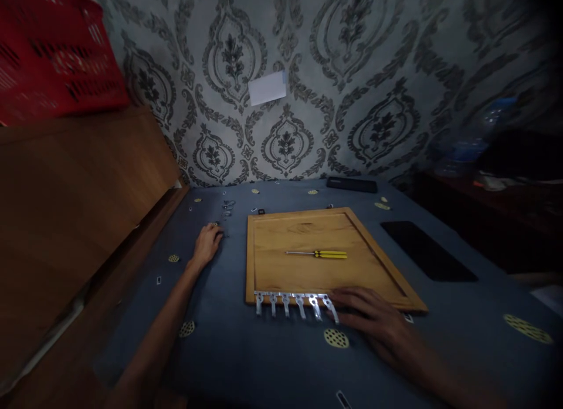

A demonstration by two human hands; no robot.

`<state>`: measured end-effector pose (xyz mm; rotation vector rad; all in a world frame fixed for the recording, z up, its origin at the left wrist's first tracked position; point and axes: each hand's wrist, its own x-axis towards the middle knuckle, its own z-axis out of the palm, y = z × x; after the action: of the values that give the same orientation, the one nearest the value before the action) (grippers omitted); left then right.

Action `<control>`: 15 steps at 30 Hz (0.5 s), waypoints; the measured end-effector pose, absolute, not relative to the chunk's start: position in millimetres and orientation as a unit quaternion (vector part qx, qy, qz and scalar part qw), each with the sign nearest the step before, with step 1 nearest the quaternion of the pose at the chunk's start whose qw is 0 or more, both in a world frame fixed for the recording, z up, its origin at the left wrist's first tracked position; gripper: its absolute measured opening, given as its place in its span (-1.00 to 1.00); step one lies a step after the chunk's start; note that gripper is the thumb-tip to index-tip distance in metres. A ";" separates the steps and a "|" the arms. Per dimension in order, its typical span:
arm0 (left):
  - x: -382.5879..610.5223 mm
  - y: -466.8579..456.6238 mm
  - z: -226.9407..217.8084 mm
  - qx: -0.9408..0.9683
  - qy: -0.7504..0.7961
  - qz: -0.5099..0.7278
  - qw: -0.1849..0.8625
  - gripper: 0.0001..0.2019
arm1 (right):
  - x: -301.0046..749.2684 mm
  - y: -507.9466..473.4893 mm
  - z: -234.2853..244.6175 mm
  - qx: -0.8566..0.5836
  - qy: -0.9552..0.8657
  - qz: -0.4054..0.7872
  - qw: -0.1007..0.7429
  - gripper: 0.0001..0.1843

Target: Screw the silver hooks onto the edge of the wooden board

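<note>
Silver metal brackets (pixel 292 303) are lining a framed wooden board's (pixel 285 274) near edge.
Right hand (pixel 373 318), fingers spread flat, is seemingly steadying the row's end; left hand (pixel 206 242) is reaching loose metal bits (pixel 227 208), grip unclear.

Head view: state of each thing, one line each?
wooden board: flat on table.
screwdriver: lying flat on board, untouched.
metal brackets: in a row at board's near edge.
right hand: open, fingertips beside end bracket.
left hand: at small parts, grip unclear.
</note>
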<state>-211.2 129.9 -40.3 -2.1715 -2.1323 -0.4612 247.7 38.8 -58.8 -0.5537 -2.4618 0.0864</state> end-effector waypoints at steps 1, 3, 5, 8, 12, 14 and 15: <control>-208.6 125.7 -41.4 -0.709 -0.689 -0.146 0.032 -0.81 | 248.0 38.7 -60.4 -0.217 -0.930 0.039 0.295 -0.61; -204.3 119.5 -42.0 -0.713 -0.687 -0.139 0.035 -0.77 | 247.9 38.3 -62.9 -0.229 -0.929 0.040 0.289 -0.63; -201.0 116.0 -40.3 -0.716 -0.685 -0.131 0.041 -0.74 | 247.1 38.1 -63.1 -0.224 -0.925 0.024 0.307 -0.61; -197.8 113.4 -35.8 -0.720 -0.682 -0.119 0.048 -0.73 | 245.7 38.4 -59.2 -0.208 -0.932 0.010 0.296 -0.58; -195.8 110.6 -31.3 -0.721 -0.681 -0.111 0.053 -0.74 | 245.7 39.1 -56.1 -0.213 -0.931 0.013 0.295 -0.60; -195.6 109.4 -30.3 -0.722 -0.681 -0.111 0.053 -0.75 | 246.2 38.7 -56.4 -0.218 -0.929 0.016 0.298 -0.61; -195.7 108.9 -30.1 -0.722 -0.680 -0.113 0.052 -0.75 | 246.4 38.3 -56.3 -0.223 -0.930 0.020 0.292 -0.61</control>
<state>-195.7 108.9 -30.1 -2.1979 -2.0696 -0.3443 246.4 38.3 -56.3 -0.5955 -2.4775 0.0522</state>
